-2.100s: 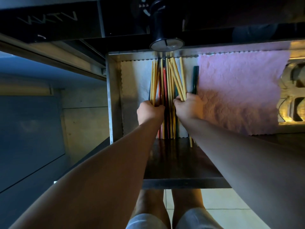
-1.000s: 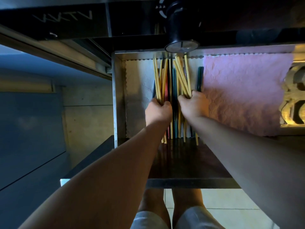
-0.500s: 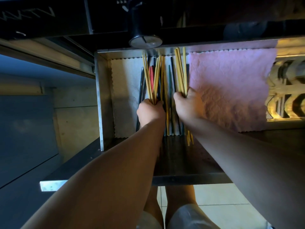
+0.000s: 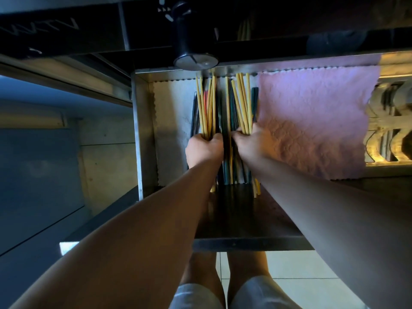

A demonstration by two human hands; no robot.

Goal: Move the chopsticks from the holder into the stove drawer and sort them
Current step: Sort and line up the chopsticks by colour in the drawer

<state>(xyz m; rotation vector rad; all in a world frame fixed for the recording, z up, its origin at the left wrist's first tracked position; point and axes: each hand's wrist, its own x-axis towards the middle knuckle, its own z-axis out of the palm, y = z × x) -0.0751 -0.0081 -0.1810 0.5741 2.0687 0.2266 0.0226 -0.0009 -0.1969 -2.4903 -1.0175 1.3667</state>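
Observation:
The stove drawer (image 4: 142, 130) is pulled open below the stove front. Inside it, on a white liner (image 4: 171, 112), lie many chopsticks pointing away from me. My left hand (image 4: 204, 149) grips a bundle of yellow chopsticks (image 4: 206, 108) with a red one among them. My right hand (image 4: 250, 143) grips another bundle of yellow chopsticks (image 4: 243, 103). Between the two hands several dark green and black chopsticks (image 4: 226, 152) stay flat on the drawer floor. The holder is not in view.
A pink cloth (image 4: 312, 121) covers the drawer's right part. A black stove knob (image 4: 194, 52) juts out above the drawer's back edge. The drawer's dark front panel (image 4: 245, 219) lies under my forearms. My legs stand on pale tiles (image 4: 287, 264) below.
Both hands have drawn the yellow chopsticks into two separate bundles, left and right, baring the dark ones in the middle. The hands stay in nearly the same place.

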